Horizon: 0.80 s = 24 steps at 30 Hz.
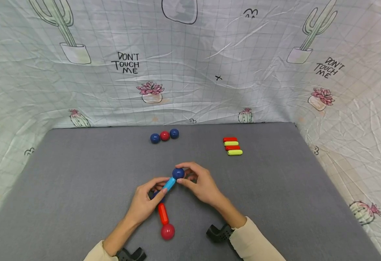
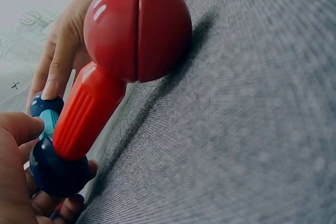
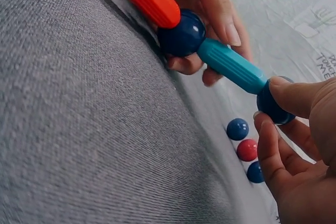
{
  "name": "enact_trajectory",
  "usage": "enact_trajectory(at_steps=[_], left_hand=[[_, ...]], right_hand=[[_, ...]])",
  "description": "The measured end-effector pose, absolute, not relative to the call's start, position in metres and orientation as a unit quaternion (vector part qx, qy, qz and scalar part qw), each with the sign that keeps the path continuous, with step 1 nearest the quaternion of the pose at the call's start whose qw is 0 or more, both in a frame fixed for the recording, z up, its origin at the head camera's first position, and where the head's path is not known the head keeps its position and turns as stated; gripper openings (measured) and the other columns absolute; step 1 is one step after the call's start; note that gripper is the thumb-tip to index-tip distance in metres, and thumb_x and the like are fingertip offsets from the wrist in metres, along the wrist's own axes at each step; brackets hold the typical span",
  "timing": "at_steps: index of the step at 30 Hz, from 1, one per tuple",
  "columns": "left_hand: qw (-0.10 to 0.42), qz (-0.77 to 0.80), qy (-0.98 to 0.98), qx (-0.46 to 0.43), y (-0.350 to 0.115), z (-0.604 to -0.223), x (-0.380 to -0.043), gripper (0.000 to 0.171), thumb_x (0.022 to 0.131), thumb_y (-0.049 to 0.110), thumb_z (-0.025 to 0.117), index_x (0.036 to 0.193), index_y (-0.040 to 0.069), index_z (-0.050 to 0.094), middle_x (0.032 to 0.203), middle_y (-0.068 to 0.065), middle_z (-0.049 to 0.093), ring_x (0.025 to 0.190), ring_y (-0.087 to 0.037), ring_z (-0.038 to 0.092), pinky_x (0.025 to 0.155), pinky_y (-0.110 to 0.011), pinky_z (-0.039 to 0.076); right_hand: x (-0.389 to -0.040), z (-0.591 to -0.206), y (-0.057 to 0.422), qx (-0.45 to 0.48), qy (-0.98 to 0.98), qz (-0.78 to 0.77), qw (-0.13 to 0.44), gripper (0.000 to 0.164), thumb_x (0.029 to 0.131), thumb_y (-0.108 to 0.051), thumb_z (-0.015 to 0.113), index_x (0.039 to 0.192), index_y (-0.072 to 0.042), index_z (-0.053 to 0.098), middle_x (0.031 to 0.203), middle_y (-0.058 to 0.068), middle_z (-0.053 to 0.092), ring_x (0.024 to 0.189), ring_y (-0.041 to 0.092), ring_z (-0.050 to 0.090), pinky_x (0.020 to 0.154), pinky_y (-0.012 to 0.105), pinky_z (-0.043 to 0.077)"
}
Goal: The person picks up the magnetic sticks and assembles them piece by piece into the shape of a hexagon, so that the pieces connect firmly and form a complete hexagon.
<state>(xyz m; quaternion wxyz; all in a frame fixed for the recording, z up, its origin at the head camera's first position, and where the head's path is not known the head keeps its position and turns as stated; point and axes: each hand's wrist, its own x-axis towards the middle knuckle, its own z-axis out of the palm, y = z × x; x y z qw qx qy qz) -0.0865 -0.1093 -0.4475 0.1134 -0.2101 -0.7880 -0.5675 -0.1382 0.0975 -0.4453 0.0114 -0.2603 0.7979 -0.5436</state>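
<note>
A chain of toy building rods and balls runs between the hands. My left hand (image 1: 143,200) pinches the light blue rod (image 1: 169,184) near its lower end, with fingers around the dark blue ball (image 3: 184,34) at the bend, partly hidden in the head view. My right hand (image 1: 204,185) holds another dark blue ball (image 1: 178,173) between thumb and fingers, at the rod's upper end. From the middle ball a red rod (image 1: 163,214) extends toward the person, ending in a larger-looking red ball (image 1: 167,232) with a seam that shows in the left wrist view.
Toward the back of the grey table (image 1: 96,174) sit a blue ball (image 1: 155,138), a red ball (image 1: 165,136) and another blue ball (image 1: 174,133) in a row. Right of them, red and yellow rods (image 1: 233,148) lie stacked side by side. A printed cloth (image 1: 190,65) hangs behind the table.
</note>
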Motion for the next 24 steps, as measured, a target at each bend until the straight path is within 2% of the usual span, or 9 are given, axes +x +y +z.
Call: enact_trajectory(at_steps=[7,12,19,24], left_hand=[[0.122,-0.578,-0.777,-0.217,-0.109,-0.449,-0.086,0.027,0.083,-0.011,0.065,0.11,-0.006,0.064,0.089,-0.011,0.066,0.074,-0.018,0.058,0.062,-0.026,0.046],[0.12,-0.589,-0.772,-0.208,-0.109,-0.449,-0.087,0.029,0.084,-0.011,0.065,0.113,-0.008,0.061,0.093,-0.014,0.067,0.076,-0.02,0.061,0.066,-0.026,0.049],[0.085,-0.629,-0.748,-0.197,-0.11,-0.451,-0.088,0.036,0.087,-0.011,0.061,0.122,-0.009,0.052,0.094,-0.019,0.065,0.066,-0.029,0.061,0.063,-0.025,0.049],[0.071,-0.666,-0.714,-0.203,-0.111,-0.455,-0.091,0.041,0.089,-0.014,0.057,0.127,-0.013,0.045,0.09,-0.026,0.06,0.058,-0.032,0.058,0.058,-0.026,0.049]], right_hand=[[-0.137,-0.446,0.094,-0.281,0.791,-0.543,0.013,0.037,0.088,-0.014,0.07,0.124,-0.016,0.061,0.115,-0.006,0.06,0.093,0.013,0.058,0.073,0.029,0.052],[-0.136,-0.448,0.092,-0.286,0.789,-0.543,0.014,0.037,0.089,-0.013,0.068,0.125,-0.019,0.061,0.119,-0.006,0.058,0.095,0.013,0.057,0.073,0.028,0.052],[-0.134,-0.451,0.088,-0.296,0.777,-0.555,0.025,0.038,0.091,-0.01,0.064,0.128,-0.014,0.06,0.121,-0.004,0.055,0.099,0.014,0.057,0.078,0.029,0.051],[-0.131,-0.448,0.085,-0.29,0.763,-0.576,0.045,0.038,0.092,-0.002,0.062,0.129,-0.007,0.059,0.121,0.005,0.057,0.105,0.021,0.059,0.083,0.034,0.052]])
